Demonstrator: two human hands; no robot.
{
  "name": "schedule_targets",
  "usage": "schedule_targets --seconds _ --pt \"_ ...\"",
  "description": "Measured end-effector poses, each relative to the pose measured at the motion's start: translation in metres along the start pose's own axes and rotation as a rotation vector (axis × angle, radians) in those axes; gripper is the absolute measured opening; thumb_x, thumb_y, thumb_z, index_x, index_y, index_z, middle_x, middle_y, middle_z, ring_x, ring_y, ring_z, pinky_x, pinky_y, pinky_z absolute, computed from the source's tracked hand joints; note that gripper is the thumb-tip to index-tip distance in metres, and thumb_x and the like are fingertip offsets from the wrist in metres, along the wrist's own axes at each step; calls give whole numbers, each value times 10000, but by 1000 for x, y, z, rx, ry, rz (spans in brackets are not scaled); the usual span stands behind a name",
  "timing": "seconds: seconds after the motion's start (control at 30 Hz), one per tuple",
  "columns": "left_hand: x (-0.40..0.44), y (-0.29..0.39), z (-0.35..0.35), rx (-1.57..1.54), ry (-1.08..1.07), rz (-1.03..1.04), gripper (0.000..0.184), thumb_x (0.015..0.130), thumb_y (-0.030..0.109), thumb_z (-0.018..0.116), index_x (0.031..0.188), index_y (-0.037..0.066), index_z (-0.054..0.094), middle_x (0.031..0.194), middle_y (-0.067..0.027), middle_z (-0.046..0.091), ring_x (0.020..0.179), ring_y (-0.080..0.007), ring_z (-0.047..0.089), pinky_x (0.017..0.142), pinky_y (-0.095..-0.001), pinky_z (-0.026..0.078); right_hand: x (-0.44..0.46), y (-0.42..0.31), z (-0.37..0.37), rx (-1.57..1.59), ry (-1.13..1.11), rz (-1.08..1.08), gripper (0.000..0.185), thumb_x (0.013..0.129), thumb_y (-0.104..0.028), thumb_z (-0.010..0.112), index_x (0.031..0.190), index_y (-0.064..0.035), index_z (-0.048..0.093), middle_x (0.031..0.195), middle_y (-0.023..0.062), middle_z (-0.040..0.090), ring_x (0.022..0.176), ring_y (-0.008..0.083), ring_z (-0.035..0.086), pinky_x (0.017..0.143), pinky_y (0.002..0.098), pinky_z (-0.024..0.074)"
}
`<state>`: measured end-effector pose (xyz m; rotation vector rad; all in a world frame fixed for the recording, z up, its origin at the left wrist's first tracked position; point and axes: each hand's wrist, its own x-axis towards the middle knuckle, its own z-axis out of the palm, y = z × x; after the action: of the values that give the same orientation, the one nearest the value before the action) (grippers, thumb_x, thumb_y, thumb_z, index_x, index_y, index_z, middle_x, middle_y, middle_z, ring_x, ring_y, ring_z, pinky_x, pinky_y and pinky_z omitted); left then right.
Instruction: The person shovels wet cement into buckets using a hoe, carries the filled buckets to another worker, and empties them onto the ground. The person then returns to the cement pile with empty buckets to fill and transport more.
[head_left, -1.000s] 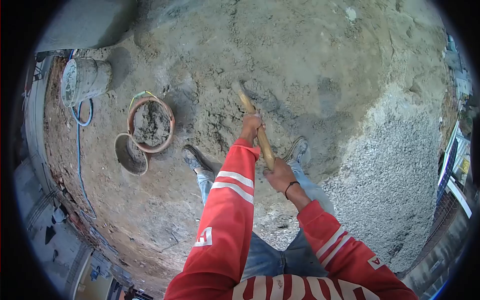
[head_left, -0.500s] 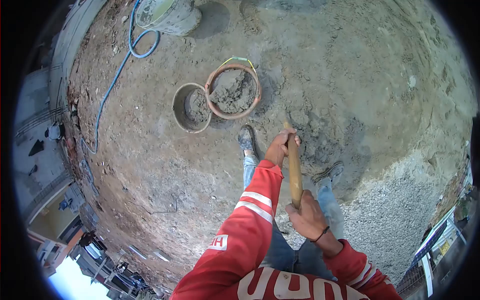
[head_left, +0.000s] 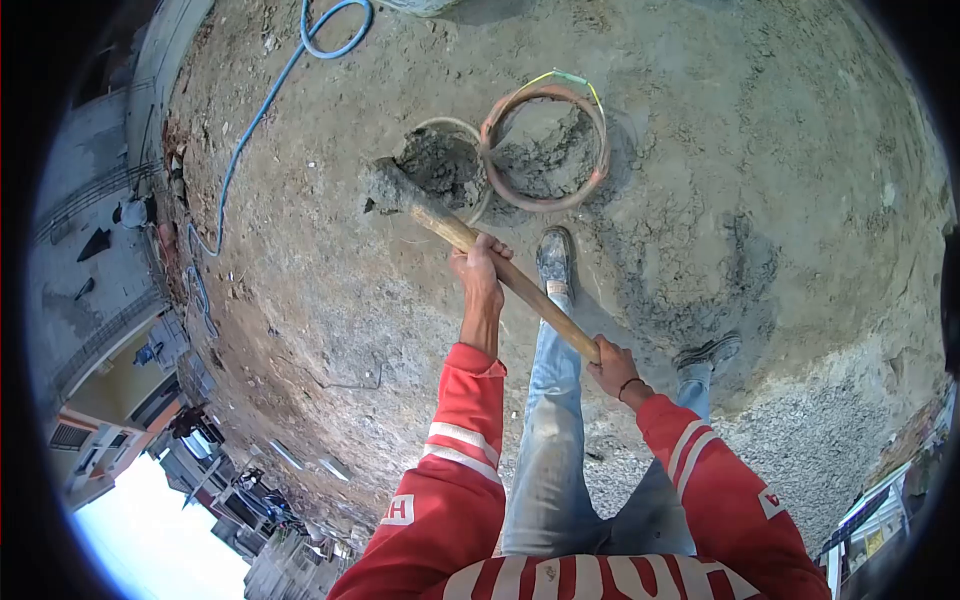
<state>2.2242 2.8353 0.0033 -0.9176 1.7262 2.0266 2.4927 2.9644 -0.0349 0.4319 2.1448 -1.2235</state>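
My left hand [head_left: 480, 268] is closed round the wooden handle of a shovel [head_left: 545, 306], near its metal end. Farther back on the same handle, my right hand [head_left: 613, 368] grips it close to my right leg. The shovel's head is coated in grey mortar and tilts at the left side of a pale-rimmed bucket [head_left: 447, 121]. Wet mortar [head_left: 440, 160] shows in that bucket, though the shovel head hides part of it. Touching it on the right is an orange-rimmed bucket [head_left: 548, 205] with mortar inside and a yellow-green wire handle.
Wet mortar [head_left: 690, 305] is spread on the ground ahead of my right foot. Gravel [head_left: 800, 420] covers the lower right. A blue hose [head_left: 250, 130] runs down the left, and part of a whitish bucket [head_left: 425, 5] shows at the top edge. A bent rod [head_left: 355, 385] lies on the dirt.
The shovel has swung from the mortar patch on the right over to the left bucket. Both my hands have kept hold of it, and the left has moved left and forward. The view has shifted.
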Motion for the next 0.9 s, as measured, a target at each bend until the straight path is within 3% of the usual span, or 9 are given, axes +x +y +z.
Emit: schedule_targets --seconds 0.13,0.27,0.33,0.47,0.63,0.67,0.73,0.77,0.9 --pt "7 10 4 -8 28 112 88 782 8 537 796 11 450 637 -80 500 524 -187 514 518 -326 479 50 -2 28 -66 113 37 318 744 -127 682 978 -52 480 888 190 635 877 365 622 766 459 475" --pt "-57 48 51 -52 -114 172 89 786 12 538 784 18 449 585 -59 458 479 -149 456 472 -304 427 -3 -24 -2 116 187 -100 323 741 -115 684 977 -48 474 848 192 630 849 379 625 725 467 486" --pt "-94 61 85 24 -299 159 126 804 14 522 905 41 451 637 -54 454 502 -153 447 499 -302 417 -42 -29 -13 415 266 -108 310 745 -89 674 976 -50 471 774 201 620 764 408 626 641 467 492" --pt "-136 45 181 267 -423 280 138 865 42 536 972 42 448 650 -31 467 486 -109 452 456 -263 414 -81 -32 -64 458 410 -118 286 757 -76 659 968 -44 469 704 208 602 694 438 617 584 471 484" --pt "-119 -129 217 466 -545 157 140 875 51 537 970 42 435 650 -19 484 472 -101 488 424 -248 430 -85 25 -92 447 524 216 259 770 -92 627 961 -10 473 755 256 617 726 448 620 634 501 497" --pt "-126 -177 206 491 -523 28 155 871 54 543 980 42 434 647 -23 486 467 -105 490 414 -259 435 -98 44 -82 446 528 233 259 770 -92 627 961 -10 473 755 256 617 726 448 620 634 501 497" --pt "-133 -303 161 626 -490 -168 137 861 52 549 959 34 456 637 -38 501 444 -133 494 386 -301 445 -135 79 -54 353 418 551 270 757 -132 619 967 -18 494 793 260 617 761 456 611 678 512 490" --pt "-150 -347 139 710 -446 -399 60 859 44 547 880 24 495 625 -51 507 436 -161 501 374 -325 447 -157 84 -48 353 327 673 297 752 -155 624 978 -6 500 805 270 620 783 462 613 706 521 490" --pt "-195 -398 102 660 -474 -722 77 871 69 536 810 22 535 611 -59 513 452 -185 514 405 -336 462 -200 92 -64 283 140 801 357 753 -210 633 979 42 520 849 289 625 844 467 617 764 512 491"
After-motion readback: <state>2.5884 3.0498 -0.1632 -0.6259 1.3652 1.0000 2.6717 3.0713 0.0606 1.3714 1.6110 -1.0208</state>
